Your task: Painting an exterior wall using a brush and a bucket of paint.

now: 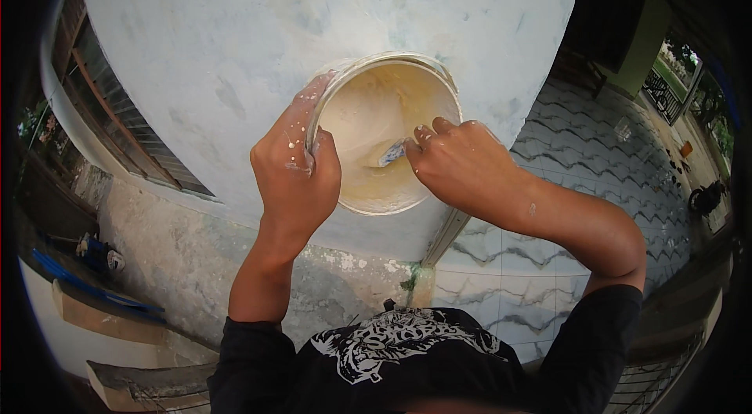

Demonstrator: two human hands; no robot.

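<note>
A round white bucket [350, 202] is held up in front of the wall, its mouth facing me. Cream-coloured paint [362, 118] lies inside and coats its inner wall. My left hand [298, 167], spotted with paint, grips the left side of the rim, thumb over the near edge. Over the right part of the bucket, my right hand [454, 155] is closed on a small blue-and-white tool [392, 153]. The tool's lower end is in the paint, and my fingers hide the rest, so its kind is unclear.
Behind the bucket stands a pale wall [235, 30] with patchy paint. A louvred window [125, 108] is at the left. Grey-patterned tiles [580, 171] cover the floor at the right; rough concrete [180, 234] lies at the lower left. Blue pipes [94, 289] lie farther left.
</note>
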